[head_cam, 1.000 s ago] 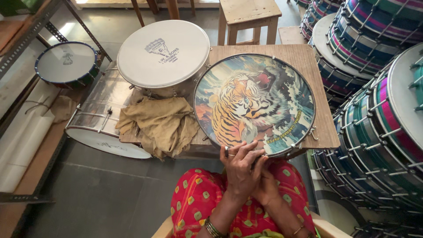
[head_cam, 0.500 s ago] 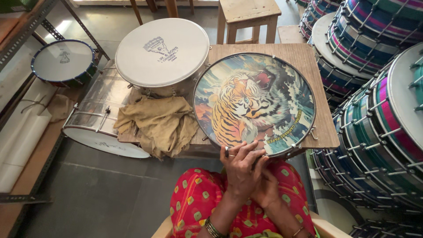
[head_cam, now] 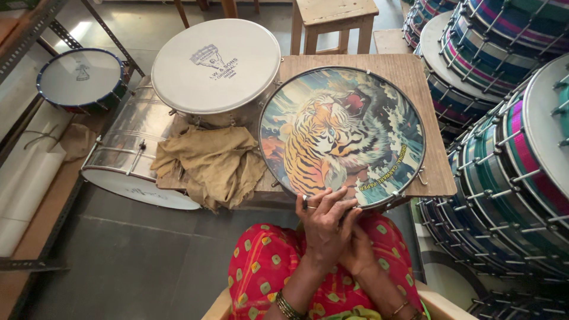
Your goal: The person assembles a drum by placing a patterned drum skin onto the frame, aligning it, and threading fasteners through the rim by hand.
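**Tiger-printed drum on low table, both hands at its near rim**

Little has shifted since a second ago: both hands sit at the same spot on the drum's near edge, and only the view has drifted slightly.

Item 1. Tiger drum: round frame drum, its skin printed with a roaring tiger among waves. It lies flat, face up, on a small wooden table, its near rim overhanging the table edge toward the person's lap, which seems to bring that edge within easy reach.

Item 2. Left hand: laid over the near rim, fingers spread and resting on the printed skin, ring on one finger. It presses on the drum and is not closed round it.

Item 3. Right hand: tucked beneath and beside the left, at the rim's underside; its fingers are mostly hidden, so their grip cannot be told.

Item 4. Tan cloth: crumpled, just left of the drum, draped over the table's edge.

Item 5. White-skinned drum: upright behind the cloth.

Item 6. Steel drum shell: lying on its side, on the floor.

Item 7. Stacked striped drums: banked along the right.
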